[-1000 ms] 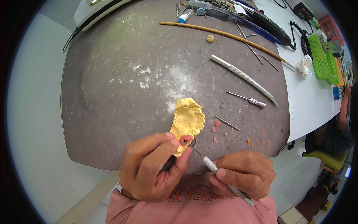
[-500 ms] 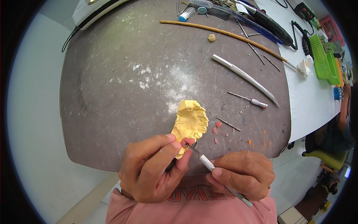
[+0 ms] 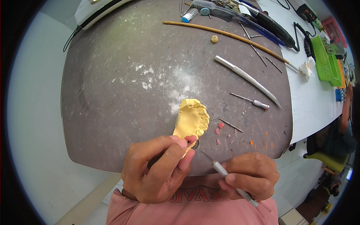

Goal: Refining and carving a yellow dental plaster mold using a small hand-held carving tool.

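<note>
Left hand [image 3: 155,170] is pinching a dental cast [image 3: 187,123] over the desk [image 3: 120,112], right hand [image 3: 253,175] gripping a craft knife [image 3: 220,170], fingers closed on both. The cast is looking light, stiff, chippable: safest held by its base.

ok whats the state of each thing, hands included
Yellow cast dental model: held, toothed side showing
Left hand: gripping the model
Slim silver metal knife: held, blade bare, off the model
Right hand: gripping that knife
Second silver metal knife: lying, blade bare
Clear cylindrical blue-capped vial: lying sideways
Pink irregular wax-like scraps: loose, scattered
</note>
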The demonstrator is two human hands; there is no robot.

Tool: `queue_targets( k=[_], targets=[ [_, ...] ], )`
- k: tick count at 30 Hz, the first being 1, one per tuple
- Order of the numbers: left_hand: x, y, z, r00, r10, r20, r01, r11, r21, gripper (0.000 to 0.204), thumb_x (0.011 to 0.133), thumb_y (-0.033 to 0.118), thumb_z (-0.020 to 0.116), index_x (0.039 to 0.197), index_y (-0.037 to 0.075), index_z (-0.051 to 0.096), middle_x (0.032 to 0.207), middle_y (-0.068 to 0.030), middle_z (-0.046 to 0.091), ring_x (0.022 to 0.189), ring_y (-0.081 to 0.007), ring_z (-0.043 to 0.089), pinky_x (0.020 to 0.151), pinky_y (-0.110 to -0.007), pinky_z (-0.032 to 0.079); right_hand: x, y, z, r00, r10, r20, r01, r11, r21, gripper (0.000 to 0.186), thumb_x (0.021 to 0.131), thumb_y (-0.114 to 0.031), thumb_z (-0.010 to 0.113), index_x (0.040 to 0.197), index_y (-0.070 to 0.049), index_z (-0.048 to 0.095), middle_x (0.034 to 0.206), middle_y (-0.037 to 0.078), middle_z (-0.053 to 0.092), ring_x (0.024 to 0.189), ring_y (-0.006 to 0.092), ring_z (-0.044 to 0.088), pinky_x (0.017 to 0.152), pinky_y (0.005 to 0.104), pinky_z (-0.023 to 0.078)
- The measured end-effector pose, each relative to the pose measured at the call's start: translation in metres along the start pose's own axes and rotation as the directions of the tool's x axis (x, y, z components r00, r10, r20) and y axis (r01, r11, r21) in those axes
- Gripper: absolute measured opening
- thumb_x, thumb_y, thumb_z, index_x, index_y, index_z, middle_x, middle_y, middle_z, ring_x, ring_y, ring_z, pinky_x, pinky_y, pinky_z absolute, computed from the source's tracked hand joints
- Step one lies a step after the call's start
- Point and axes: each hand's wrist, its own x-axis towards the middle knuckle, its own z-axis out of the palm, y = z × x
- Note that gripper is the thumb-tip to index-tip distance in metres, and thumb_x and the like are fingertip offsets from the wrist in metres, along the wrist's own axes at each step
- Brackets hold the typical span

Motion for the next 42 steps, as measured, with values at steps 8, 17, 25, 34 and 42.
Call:
queue_targets(
  k=[8,17,25,34,42],
  targets=[
    [0.002,0.004,0.001,1.000,0.016,0.007,-0.016,0.998,0.063,0.032,0.077,-0.004,0.079,0.107,-0.002,0.067,0.099,-0.0163,0.064,0.080,-0.0213,0.067,0.066,-0.027,0.058,0.002,-0.003,-0.006,0.998,0.063,-0.010,-0.063,0.998,0.017,0.030,0.069,-0.003,0.087,0.093,-0.001,0.069,0.077,0.012,0.070,0.064,0.0211,0.070,0.051,0.0292,0.058],
    [0.002,0.006,-0.001,0.993,-0.080,-0.087,0.079,0.997,-0.020,0.040,0.076,-0.003,0.081,0.111,-0.004,0.063,0.102,-0.0192,0.069,0.087,-0.0258,0.068,0.075,-0.032,0.056,0.009,-0.010,-0.022,0.992,0.069,0.106,-0.070,0.997,0.013,0.029,0.067,-0.002,0.087,0.091,-0.002,0.071,0.081,0.012,0.071,0.066,0.0232,0.071,0.055,0.0318,0.060],
    [0.014,0.007,-0.007,0.997,-0.067,-0.037,0.066,0.997,-0.031,0.033,0.081,-0.001,0.078,0.111,-0.001,0.066,0.102,-0.0185,0.071,0.089,-0.0266,0.068,0.074,-0.032,0.055,0.022,-0.013,-0.010,0.993,-0.029,0.112,0.053,0.975,-0.218,0.034,0.070,-0.002,0.085,0.099,0.000,0.068,0.085,0.014,0.071,0.068,0.0240,0.072,0.056,0.0327,0.060],
    [0.013,0.006,-0.003,0.993,-0.066,-0.101,0.063,0.998,-0.031,0.029,0.083,0.004,0.079,0.109,0.000,0.068,0.100,-0.0161,0.072,0.087,-0.0259,0.068,0.073,-0.032,0.055,0.023,-0.013,-0.013,0.976,0.019,0.216,0.037,0.967,-0.252,0.033,0.073,-0.001,0.083,0.103,-0.002,0.068,0.093,0.014,0.071,0.075,0.0254,0.073,0.060,0.0316,0.061],
    [0.014,0.006,-0.002,0.990,-0.079,-0.115,0.074,0.996,-0.047,0.028,0.084,0.006,0.079,0.110,0.000,0.069,0.099,-0.0156,0.072,0.085,-0.0251,0.067,0.070,-0.031,0.053,0.019,-0.015,-0.014,0.985,0.044,0.166,-0.003,0.970,-0.242,0.037,0.072,-0.001,0.084,0.105,-0.005,0.068,0.093,0.012,0.071,0.077,0.0258,0.072,0.061,0.0315,0.060]
  ],
)
